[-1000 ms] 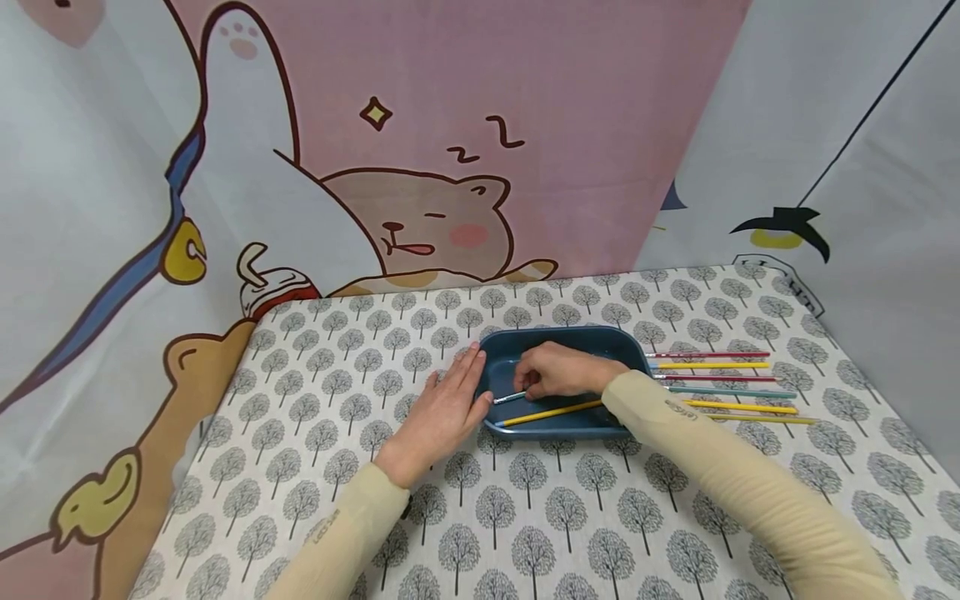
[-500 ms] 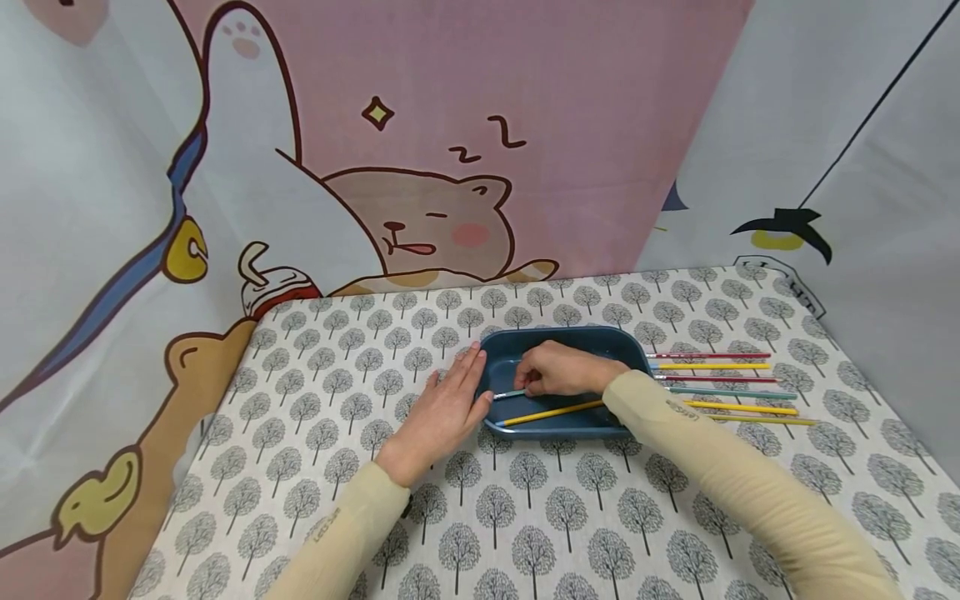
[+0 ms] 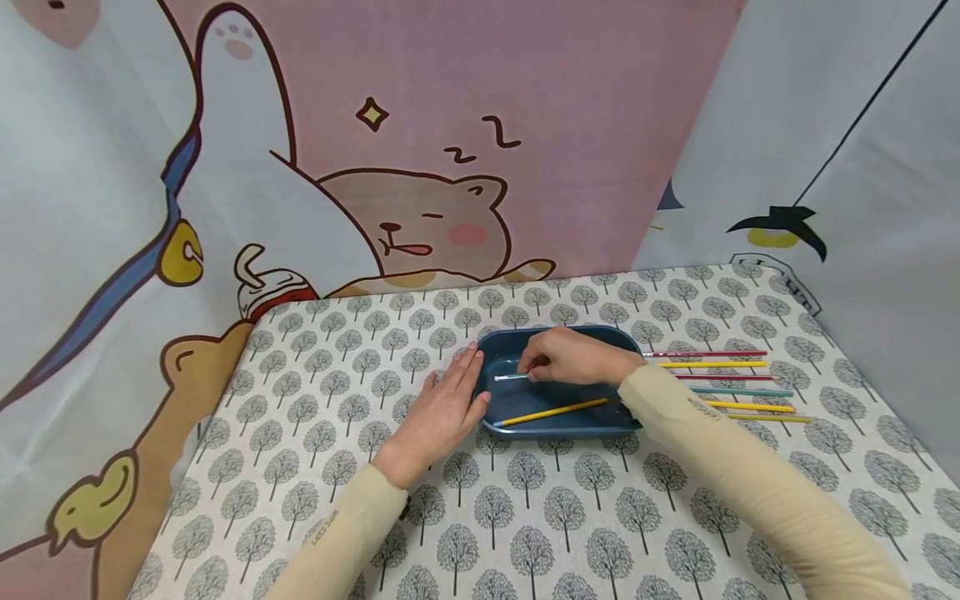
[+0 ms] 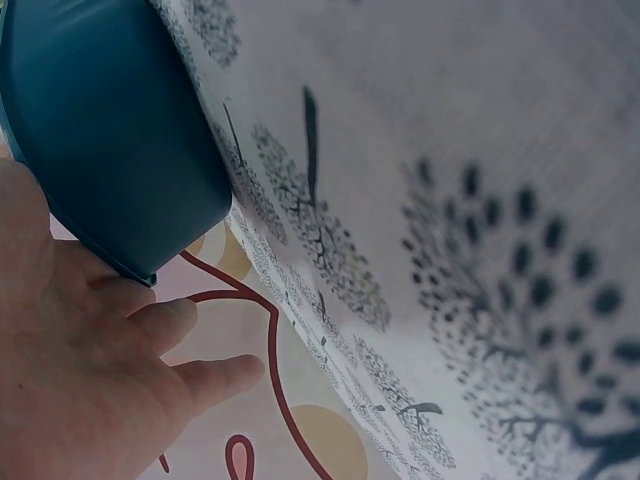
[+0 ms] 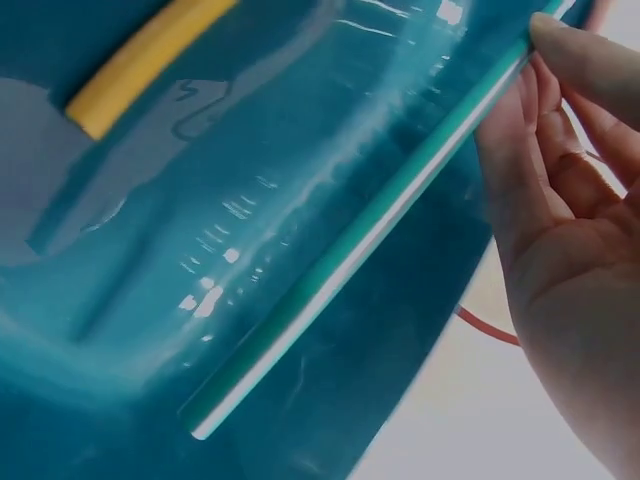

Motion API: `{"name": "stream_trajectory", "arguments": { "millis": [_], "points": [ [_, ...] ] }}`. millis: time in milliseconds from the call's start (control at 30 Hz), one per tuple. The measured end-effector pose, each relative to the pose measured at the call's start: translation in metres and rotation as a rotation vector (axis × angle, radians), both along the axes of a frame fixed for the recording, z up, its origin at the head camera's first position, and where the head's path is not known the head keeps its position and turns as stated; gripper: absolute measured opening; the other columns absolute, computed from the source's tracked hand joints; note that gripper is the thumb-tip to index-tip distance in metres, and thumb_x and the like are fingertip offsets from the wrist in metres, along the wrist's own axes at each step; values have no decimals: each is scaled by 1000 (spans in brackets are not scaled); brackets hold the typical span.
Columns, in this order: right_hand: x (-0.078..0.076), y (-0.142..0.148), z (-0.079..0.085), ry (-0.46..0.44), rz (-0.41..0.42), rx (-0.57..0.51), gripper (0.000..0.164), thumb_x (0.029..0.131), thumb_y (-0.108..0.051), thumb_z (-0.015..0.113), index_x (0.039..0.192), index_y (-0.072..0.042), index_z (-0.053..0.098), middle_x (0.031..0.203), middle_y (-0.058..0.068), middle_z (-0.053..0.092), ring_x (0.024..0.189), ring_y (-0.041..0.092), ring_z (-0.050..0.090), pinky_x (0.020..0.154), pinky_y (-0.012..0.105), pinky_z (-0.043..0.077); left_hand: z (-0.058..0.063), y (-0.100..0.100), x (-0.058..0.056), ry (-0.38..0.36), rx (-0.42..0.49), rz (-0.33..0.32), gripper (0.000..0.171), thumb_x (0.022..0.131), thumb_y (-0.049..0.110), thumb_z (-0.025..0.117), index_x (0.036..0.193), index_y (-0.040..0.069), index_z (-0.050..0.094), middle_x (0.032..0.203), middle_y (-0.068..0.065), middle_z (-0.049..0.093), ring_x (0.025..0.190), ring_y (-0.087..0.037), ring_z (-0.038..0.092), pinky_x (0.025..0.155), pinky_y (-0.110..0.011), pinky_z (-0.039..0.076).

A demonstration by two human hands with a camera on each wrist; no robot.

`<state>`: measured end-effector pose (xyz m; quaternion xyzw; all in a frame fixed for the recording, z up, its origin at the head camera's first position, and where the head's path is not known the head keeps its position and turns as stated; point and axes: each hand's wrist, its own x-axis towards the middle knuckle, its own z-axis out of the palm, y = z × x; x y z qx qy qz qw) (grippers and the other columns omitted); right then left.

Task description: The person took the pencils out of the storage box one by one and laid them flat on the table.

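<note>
In the tray, my right hand pinches a slim teal stick, pencil- or brush-like, with a pale silvery end toward the left. The right wrist view shows its long green shaft slanting over the tray, held between thumb and fingertips. My left hand lies with fingers extended against the tray's left end; its fingers reach past the rim in the left wrist view. A dark blue oblong tray stands between both hands. A yellow stick with a blue end lies slanted inside it, partly hidden by the right forearm.
Right of the tray several similar sticks lie in a row on the tree-print cloth, among them a red stick, a yellow stick and a teal stick. Printed fabric hangs behind and at both sides.
My right hand has lifted slightly and shifted away from me and to the right, carrying the teal stick up with it. My left hand stays at the tray's end.
</note>
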<state>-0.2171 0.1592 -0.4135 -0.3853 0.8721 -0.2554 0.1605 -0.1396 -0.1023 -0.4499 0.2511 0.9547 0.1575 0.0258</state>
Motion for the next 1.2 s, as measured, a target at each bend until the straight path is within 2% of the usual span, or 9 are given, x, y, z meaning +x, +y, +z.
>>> {"name": "stream_trajectory", "arguments": {
  "millis": [367,667,833,1200],
  "points": [
    [5,6,22,35,-28,-63,18,99,-9,70,115,-9,79,107,-2,73,88,6,65,77,29,57,-1,0,0,-5,-4,-2,67,113,45,30,167,10,15,174,-5,10,157,-25,19,120,-61,29],
    [11,14,40,107,-59,-80,18,99,-10,71,115,-10,80,111,-2,73,95,11,67,83,35,58,-2,0,0,0,-6,-2,67,113,47,28,167,9,15,174,-5,10,157,-28,21,120,-61,28],
    [15,20,45,147,-53,-110,19,98,-10,72,115,-10,80,108,-3,73,90,9,65,77,34,56,-1,0,0,2,-8,-3,68,112,47,27,167,9,15,174,-6,10,157,-29,22,120,-61,28],
    [29,36,56,225,-76,-143,17,97,-12,74,113,-14,81,97,-14,67,78,6,57,71,34,52,0,0,2,11,-2,-2,68,112,47,27,167,9,15,174,-7,10,157,-29,22,120,-62,28]
  ]
}}
